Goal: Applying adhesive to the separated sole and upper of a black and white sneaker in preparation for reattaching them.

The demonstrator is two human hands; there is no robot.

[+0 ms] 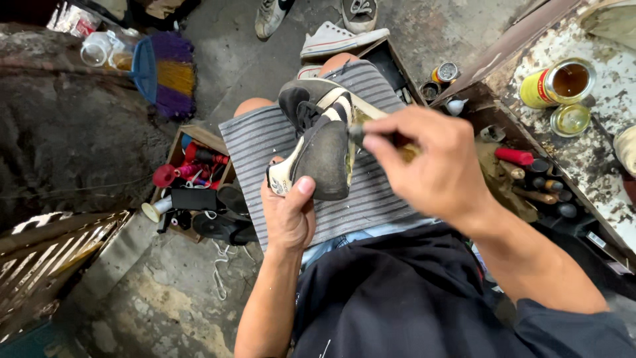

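Observation:
A black sneaker with white stripes lies sole-side out on a grey striped cloth over my lap. My left hand grips the shoe's heel end, thumb on the sole. My right hand holds a small glue-smeared brush. Its tip touches the shoe's side edge, where yellowish glue shows.
An open yellow glue can and its lid stand on the worn bench at right. Tools fill a tray beside my right arm. A box of thread spools sits at left. A purple broom and white sneakers lie on the floor.

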